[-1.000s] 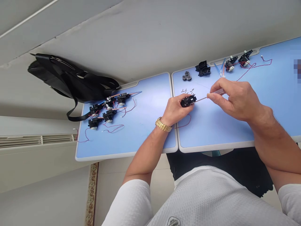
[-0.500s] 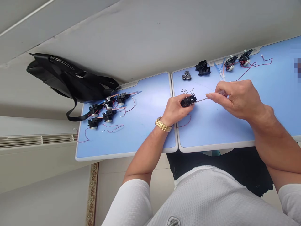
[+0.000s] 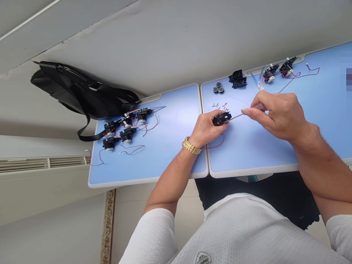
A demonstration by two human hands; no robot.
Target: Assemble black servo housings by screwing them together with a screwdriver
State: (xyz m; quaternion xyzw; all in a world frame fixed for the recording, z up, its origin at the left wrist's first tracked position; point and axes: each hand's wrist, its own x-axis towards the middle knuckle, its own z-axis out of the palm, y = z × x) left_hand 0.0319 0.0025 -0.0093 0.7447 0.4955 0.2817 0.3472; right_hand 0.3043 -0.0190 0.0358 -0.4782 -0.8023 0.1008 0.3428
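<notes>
My left hand [image 3: 205, 128] is closed around a small black motor part [image 3: 221, 118] with a red wire [image 3: 218, 143] trailing from it, resting on the right blue table [image 3: 247, 154]. My right hand [image 3: 277, 113] pinches a thin screwdriver [image 3: 249, 111] with a clear handle; its tip meets the black part. Several tiny screws [image 3: 220, 106] lie just beyond the part.
The left blue table [image 3: 165, 157] carries several black motor units with red wires [image 3: 125, 130]. A black bag [image 3: 82, 93] lies at its far corner. Round metal pieces [image 3: 218, 88], a black housing [image 3: 238, 79] and two more wired units [image 3: 279, 69] sit at the back right.
My right hand has turned slightly on the screwdriver and shifted a little. My left hand and the black part stay almost in place.
</notes>
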